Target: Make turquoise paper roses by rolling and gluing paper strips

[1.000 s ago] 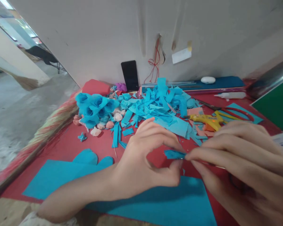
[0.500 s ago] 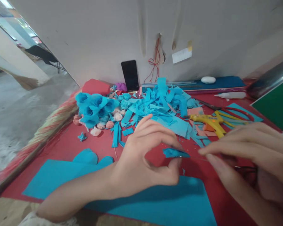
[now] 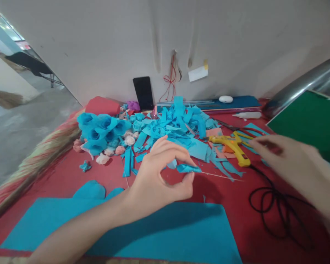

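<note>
My left hand (image 3: 158, 176) pinches a small rolled piece of blue paper (image 3: 187, 168) between thumb and forefinger, above the red table (image 3: 66, 176). A thin stick (image 3: 222, 176) runs out of the roll to the right. My right hand (image 3: 288, 161) is blurred and reaches toward the yellow glue gun (image 3: 231, 145), close to its rear end, fingers partly stretched and holding nothing I can see. A black cord (image 3: 272, 201) lies coiled below that hand.
A large blue sheet (image 3: 165, 234) lies at the near edge. A pile of blue paper scraps (image 3: 178, 124) and a bunch of blue paper roses (image 3: 99, 128) sit mid-table. A black phone (image 3: 143, 92) leans on the wall. A green board (image 3: 310, 121) stands right.
My right hand let go of the roll and stick and moved right and away toward the glue gun. My left hand keeps the pinch. The view shifted slightly right and down.
</note>
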Demonstrator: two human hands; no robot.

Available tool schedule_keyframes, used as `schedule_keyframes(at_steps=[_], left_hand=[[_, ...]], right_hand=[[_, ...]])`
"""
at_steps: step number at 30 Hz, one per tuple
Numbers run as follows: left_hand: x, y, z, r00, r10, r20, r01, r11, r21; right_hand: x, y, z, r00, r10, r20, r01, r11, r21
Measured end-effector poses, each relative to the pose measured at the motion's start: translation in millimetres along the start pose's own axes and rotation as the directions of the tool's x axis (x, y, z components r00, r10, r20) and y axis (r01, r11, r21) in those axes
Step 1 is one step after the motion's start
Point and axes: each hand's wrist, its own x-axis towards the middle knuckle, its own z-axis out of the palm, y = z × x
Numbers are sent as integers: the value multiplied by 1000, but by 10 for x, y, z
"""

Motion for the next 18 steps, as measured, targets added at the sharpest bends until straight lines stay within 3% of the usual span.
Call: schedule_keyframes(at_steps=[5, 8, 12, 18], left_hand=[[-33, 43, -24, 1000, 17, 2, -17, 1000, -7], [-57, 53, -29, 999, 51, -10, -51, 999, -2], [-71, 43, -17, 997, 71, -31, -71, 997, 11], [-67, 64, -12, 998, 58, -32, -57, 998, 21]], right_hand=[[-132, 437, 580, 991, -25, 129, 12, 995, 99], [-216, 478, 813, 999, 35, 22, -37, 993, 112], [-191, 377, 941, 988, 125, -85, -118, 989, 88], [-77, 393, 906, 976, 211, -64, -204, 975, 90]])
